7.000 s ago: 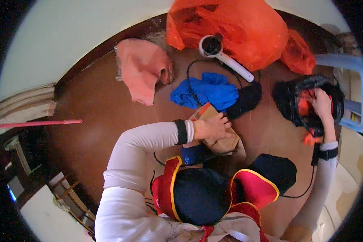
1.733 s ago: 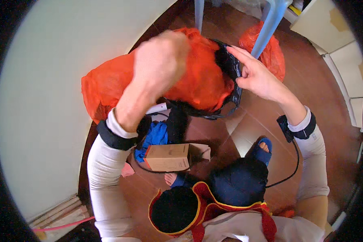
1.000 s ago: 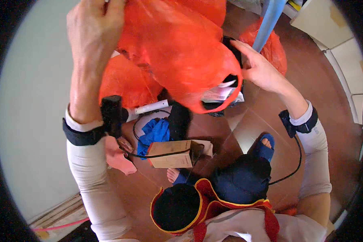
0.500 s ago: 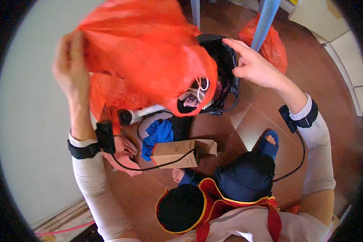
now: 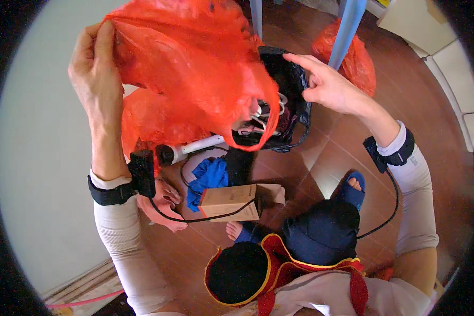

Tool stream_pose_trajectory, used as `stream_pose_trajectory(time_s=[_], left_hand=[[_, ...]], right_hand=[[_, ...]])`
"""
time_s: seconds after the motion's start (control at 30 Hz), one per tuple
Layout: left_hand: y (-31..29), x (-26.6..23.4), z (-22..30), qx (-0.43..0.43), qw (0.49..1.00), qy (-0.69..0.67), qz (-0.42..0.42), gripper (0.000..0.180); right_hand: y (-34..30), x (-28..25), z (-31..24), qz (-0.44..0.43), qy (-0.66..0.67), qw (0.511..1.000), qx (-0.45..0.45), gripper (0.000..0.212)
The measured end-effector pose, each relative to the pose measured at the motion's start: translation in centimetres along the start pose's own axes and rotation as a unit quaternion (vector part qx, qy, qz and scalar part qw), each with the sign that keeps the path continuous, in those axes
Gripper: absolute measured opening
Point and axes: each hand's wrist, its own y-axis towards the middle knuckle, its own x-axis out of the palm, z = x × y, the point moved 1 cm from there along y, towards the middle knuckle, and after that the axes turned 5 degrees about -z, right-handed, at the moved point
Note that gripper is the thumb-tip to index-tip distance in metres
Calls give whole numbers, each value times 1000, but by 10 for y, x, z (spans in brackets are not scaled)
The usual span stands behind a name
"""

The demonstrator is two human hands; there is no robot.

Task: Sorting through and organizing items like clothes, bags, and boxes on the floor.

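My left hand [image 5: 97, 73] is closed on the edge of a large red plastic bag [image 5: 189, 58], lifting that side high. The bag is tilted, and its mouth hangs over a black plastic bag [image 5: 299, 126] standing on the floor. White cord-like loops and other small items show at the red bag's mouth; I cannot make out most of them. At the black bag's right rim, my right hand [image 5: 324, 81] grips the edge, index finger stretched along it and thumb below. The black bag's far left side is hidden behind the red one.
Below the bags lie a white handheld appliance [image 5: 203, 144], a blue cloth [image 5: 208, 176], a pink item [image 5: 163, 210] and an open cardboard box [image 5: 229, 203]. A blue-grey pole [image 5: 347, 34] stands beside another red bag [image 5: 361, 66]. A pale wall [image 5: 42, 158] runs along the left.
The red bag has sagged slightly and its mouth has shifted, with more white loops showing over the black bag. My left hand has turned a little. My right hand has moved slightly left.
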Motion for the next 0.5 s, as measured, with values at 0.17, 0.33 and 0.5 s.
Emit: stream_pose_trajectory(time_s=[0.17, 0.33, 0.5], left_hand=[[5, 18, 21, -24, 999, -26, -11, 19], [23, 36, 31, 36, 995, -95, -7, 19], [23, 69, 55, 44, 998, 2, -45, 16]], right_hand=[[1, -7, -1, 7, 44, 999, 17, 67], [10, -13, -6, 27, 89, 996, 9, 63], [14, -16, -6, 11, 173, 984, 32, 57]])
